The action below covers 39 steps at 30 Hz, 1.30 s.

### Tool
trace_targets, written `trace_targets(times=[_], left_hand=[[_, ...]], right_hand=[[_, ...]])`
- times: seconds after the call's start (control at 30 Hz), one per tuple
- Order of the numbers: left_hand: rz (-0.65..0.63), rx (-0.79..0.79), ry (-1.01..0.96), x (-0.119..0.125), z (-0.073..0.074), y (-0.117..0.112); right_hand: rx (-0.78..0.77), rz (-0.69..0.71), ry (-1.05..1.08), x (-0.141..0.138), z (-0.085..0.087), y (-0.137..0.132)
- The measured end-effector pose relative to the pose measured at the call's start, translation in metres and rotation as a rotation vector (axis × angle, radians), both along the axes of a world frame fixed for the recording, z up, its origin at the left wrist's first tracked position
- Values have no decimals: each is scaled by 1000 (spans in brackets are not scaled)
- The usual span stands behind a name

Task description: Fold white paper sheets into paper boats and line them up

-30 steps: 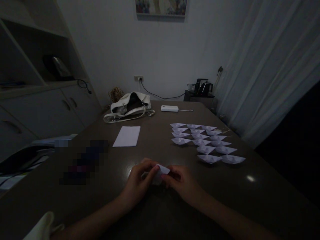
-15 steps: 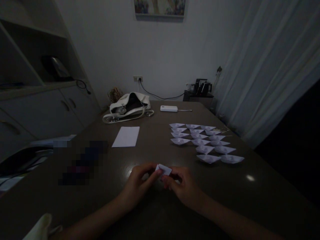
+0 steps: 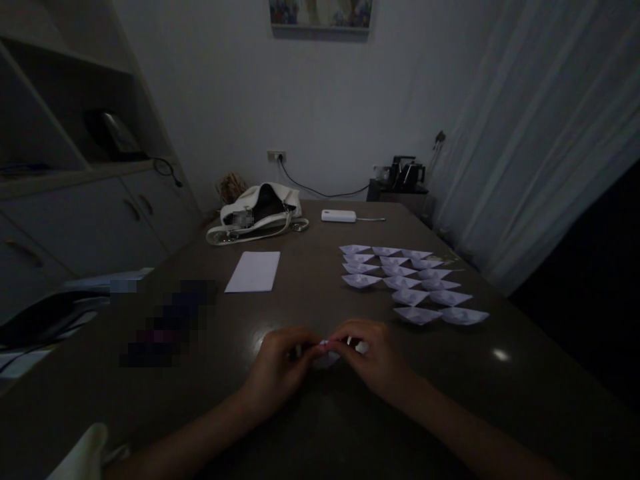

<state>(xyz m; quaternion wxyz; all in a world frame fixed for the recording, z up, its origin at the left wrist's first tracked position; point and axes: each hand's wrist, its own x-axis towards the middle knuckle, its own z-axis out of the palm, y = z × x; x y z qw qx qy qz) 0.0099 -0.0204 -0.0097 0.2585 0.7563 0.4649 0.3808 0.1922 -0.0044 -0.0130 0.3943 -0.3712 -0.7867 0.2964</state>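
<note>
Many paper boats (image 3: 401, 283) right of folded paper (image 3: 326, 361); bag (image 3: 289, 196) beyond.

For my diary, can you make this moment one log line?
left hand: pinching folded paper | right hand: pinching it too | paper boats: grouped on table

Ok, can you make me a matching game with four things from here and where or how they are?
1. white bag
2. paper boats
3. blank white paper
4. small folded paper

A. grouped on the table's right side
B. pinched by left hand and right hand
C. gaping open, near the far wall
D. lying flat, left of the boats

Pairs: 1-C, 2-A, 3-D, 4-B
</note>
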Motion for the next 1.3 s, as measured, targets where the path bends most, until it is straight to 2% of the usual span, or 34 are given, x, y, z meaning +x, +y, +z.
trace_targets(times=[0.27,0.47,0.7,0.93,1.0,1.07,1.2,1.3], left_hand=[[14,45,-191,0,1,-2],[80,-108,-394,-3,-5,5],[148,-247,-618,-4,-5,11],[69,-285,-782,0,-12,11],[52,-277,-754,-1,-13,10],[6,-239,-647,-3,-12,8],[-112,-118,-241,-7,-4,5],[-123,-126,-34,-7,0,6]], right_hand=[[-51,-27,197,-5,7,-5],[-226,-68,367,-5,-2,0],[-214,-153,484,-1,-11,8],[-182,-184,551,-6,-13,7],[-107,-185,496,-5,-13,6],[19,-181,362,-3,-13,5],[253,-129,97,4,-9,4],[358,-50,12,7,-6,3]])
